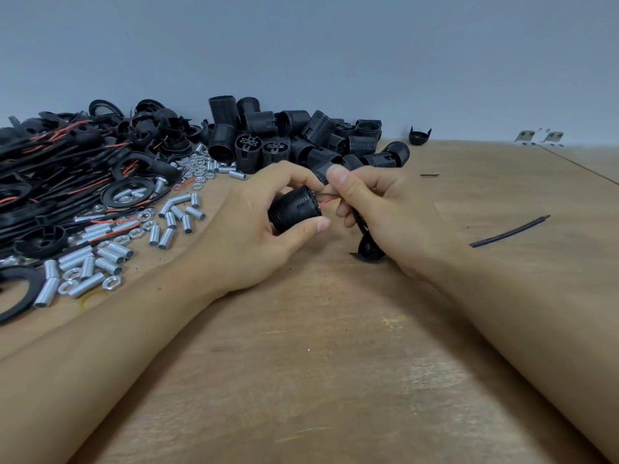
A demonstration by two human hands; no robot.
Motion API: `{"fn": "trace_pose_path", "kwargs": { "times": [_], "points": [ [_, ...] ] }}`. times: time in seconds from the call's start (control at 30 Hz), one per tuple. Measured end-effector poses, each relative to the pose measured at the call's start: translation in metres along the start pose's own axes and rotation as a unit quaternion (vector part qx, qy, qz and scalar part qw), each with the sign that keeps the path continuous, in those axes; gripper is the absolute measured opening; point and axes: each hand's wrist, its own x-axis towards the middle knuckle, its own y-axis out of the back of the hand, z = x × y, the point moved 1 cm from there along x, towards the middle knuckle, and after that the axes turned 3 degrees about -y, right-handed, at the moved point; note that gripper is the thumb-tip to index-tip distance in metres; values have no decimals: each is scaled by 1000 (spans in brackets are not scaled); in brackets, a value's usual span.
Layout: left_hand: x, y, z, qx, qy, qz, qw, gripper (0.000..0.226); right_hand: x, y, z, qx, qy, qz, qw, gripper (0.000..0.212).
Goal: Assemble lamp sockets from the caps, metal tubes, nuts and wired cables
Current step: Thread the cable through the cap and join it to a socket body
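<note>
My left hand (258,226) grips a black threaded socket body (292,212) just above the wooden table (335,346). My right hand (375,202) pinches the thin black and red wires (324,199) that run into the socket's end. A black cable hangs down from the right hand to a black cap (370,251) resting on the table below it. Part of the cable is hidden by the right palm.
A heap of black socket bodies (301,135) lies behind the hands. Wired cables, rings and caps (67,169) are piled at the left, with metal tubes (107,256) and nuts (197,162) beside them. A loose black sleeve (509,231) lies at the right, a lone cap (419,135) at the wall.
</note>
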Motion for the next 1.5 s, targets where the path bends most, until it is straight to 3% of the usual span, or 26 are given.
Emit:
{"fn": "trace_pose_path", "kwargs": {
  "times": [0.07,0.17,0.23,0.33,0.4,0.47,0.5,0.63,0.83,0.93,1.03,1.23,1.5],
  "points": [
    [1,0,1,43,-25,4,999,24,2,-1,1,35,-29,5,999,36],
    [1,0,1,63,-38,5,997,16,5,0,0,120,-70,44,989,35],
    [2,0,1,73,-43,8,996,14,8,7,-4,120,-85,48,988,34],
    [3,-1,1,87,-48,12,995,14,10,32,-15,-53,-68,-73,994,33],
    [3,-1,-1,93,-44,14,995,13,7,49,-21,-199,-83,-201,956,49],
    [3,-1,-2,91,-35,17,995,14,5,57,-20,-331,-89,-270,900,62],
    [3,-1,-3,90,-31,18,995,14,4,58,-19,-352,-86,-280,889,61],
    [3,-2,-3,86,-28,19,996,15,5,52,-18,-296,-66,-309,901,41],
    [4,-2,3,114,-64,4,991,16,-2,45,-21,-155,-51,-282,945,19],
    [5,-2,5,120,-76,-6,990,17,-2,39,-20,-126,-56,-244,960,31],
    [5,-2,7,116,-87,-9,989,21,-1,36,-17,-89,-44,-186,977,30],
    [4,-3,8,66,-84,-42,993,28,0,38,-15,-160,43,-144,976,29],
    [4,-3,10,3,-71,-41,997,34,-1,35,-16,-153,65,-153,974,27]
  ]
}}
